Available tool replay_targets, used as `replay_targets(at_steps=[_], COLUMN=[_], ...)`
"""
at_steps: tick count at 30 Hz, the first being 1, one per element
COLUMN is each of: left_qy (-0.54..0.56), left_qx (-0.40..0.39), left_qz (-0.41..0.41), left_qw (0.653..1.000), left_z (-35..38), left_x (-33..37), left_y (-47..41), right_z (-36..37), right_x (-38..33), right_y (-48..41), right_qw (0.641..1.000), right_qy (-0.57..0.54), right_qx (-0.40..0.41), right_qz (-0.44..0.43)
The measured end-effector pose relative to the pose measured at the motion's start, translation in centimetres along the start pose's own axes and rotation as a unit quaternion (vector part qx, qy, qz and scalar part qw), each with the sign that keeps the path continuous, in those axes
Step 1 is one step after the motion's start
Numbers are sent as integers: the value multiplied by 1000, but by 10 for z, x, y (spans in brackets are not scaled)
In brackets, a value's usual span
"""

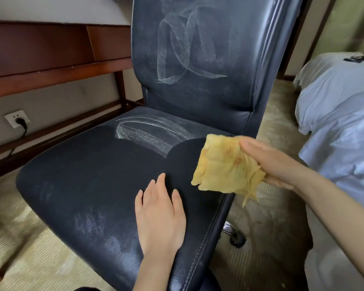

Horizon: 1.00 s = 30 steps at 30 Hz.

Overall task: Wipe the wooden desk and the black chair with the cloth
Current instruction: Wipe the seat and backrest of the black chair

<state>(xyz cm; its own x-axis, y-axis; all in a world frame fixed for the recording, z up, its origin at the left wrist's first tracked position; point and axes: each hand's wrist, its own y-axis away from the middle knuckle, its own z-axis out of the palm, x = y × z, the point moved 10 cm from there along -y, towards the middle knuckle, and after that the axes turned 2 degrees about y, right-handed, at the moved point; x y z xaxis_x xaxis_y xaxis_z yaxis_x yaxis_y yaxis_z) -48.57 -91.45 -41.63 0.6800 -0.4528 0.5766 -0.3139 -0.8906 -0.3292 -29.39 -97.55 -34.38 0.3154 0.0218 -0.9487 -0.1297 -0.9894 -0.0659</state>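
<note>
The black leather chair [97, 175] fills the middle of the view, with whitish wipe streaks on its seat and backrest. My left hand [159, 213] rests flat on the seat near its right edge, fingers straight. My right hand [275, 164] holds a crumpled yellow cloth [225, 164] over the seat's right rear corner. The wooden desk [51, 66] stands behind the chair at the left, seen from below its top.
A wall socket [17, 118] with a black plug and cable sits under the desk. A bed with white bedding [334, 106] stands close on the right. A chair castor [236, 238] shows on the beige carpet between chair and bed.
</note>
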Motion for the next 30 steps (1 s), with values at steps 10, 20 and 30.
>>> replay_targets(at_steps=[10, 20, 30], left_qy=[-6, -15, -38], left_qx=[-7, -4, -19], left_qz=[-4, 6, 11], left_qw=[1000, 1000, 999], left_z=[1, -1, 5], left_x=[0, 1, 1], left_y=[2, 0, 2], right_z=[-49, 4, -7], right_x=[38, 58, 61], right_y=[-60, -42, -89], right_qw=[891, 845, 804], right_qy=[397, 521, 576], right_qx=[214, 114, 145], right_qz=[46, -50, 18])
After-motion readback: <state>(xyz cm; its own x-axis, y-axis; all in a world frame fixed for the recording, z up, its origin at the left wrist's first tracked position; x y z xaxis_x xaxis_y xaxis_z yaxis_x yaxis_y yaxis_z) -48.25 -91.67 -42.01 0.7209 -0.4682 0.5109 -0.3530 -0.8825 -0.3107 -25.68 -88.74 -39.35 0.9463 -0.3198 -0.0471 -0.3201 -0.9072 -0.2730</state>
